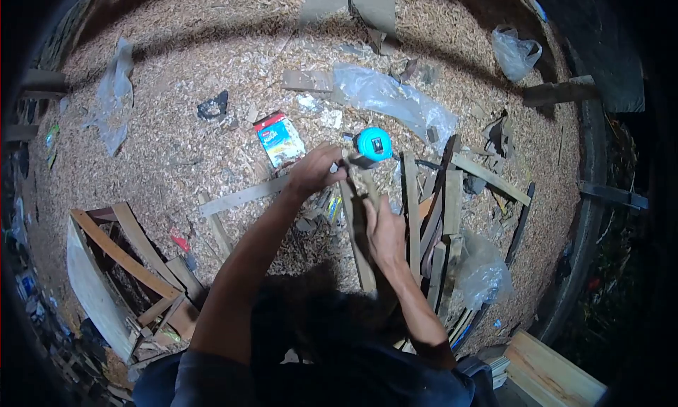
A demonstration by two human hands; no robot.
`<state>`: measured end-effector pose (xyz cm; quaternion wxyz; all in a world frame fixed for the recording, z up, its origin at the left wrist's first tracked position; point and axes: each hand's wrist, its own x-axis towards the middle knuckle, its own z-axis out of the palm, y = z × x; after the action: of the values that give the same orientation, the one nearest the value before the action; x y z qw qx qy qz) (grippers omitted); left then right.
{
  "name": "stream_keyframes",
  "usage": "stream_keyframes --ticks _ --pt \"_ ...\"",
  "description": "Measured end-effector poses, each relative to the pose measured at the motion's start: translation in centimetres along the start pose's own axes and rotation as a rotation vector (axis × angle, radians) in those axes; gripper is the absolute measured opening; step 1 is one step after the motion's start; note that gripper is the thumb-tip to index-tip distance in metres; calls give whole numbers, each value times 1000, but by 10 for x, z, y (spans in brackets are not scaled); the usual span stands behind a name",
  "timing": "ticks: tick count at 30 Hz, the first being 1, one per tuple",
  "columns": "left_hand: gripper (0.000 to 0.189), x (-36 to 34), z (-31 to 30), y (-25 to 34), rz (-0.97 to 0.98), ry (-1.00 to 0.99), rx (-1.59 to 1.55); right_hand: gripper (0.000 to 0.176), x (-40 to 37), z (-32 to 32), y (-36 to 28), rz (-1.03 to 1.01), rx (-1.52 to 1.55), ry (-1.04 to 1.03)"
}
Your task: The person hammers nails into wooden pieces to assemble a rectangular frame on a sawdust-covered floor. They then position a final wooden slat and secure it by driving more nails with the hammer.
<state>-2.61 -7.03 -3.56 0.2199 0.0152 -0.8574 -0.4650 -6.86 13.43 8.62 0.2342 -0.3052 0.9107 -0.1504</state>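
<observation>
Strip (355, 220) of pale wood runs lengthwise between the 2 hands, lifted a little off the shavings-covered floor (212, 68). The left hand (314, 170) is curled onto its far end, fingers pressed together there. Whether they also pinch anything from the tape measure, I cannot tell. The right hand (385, 232) is wrapped around the strip nearer the body, thumb side up. This grip seems to steady the piece and keep it level while the other hand works at the end.

A teal tape measure (373, 144) sits just beyond the left hand's fingertips, touching or nearly touching the strip's end, probably kept there for easy reach. Just right of the right hand lies a loose pile of similar strips (432, 216), laid roughly parallel. A red and white packet (280, 139) lies just beyond the left hand, and a clear plastic bag (395, 96) lies farther out past the tape measure. Well to the left of the left arm stands a curved wooden frame (120, 259).
</observation>
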Motion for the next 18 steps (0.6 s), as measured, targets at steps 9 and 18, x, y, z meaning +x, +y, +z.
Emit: stream_keyframes --ticks 9,18 --pt "22 -2 1 2 -23 8 -14 25 0 -6 -3 0 158 121" --pt "27 1 -1 4 -18 -4 15 26 -4 0 -4 -113 344 300"
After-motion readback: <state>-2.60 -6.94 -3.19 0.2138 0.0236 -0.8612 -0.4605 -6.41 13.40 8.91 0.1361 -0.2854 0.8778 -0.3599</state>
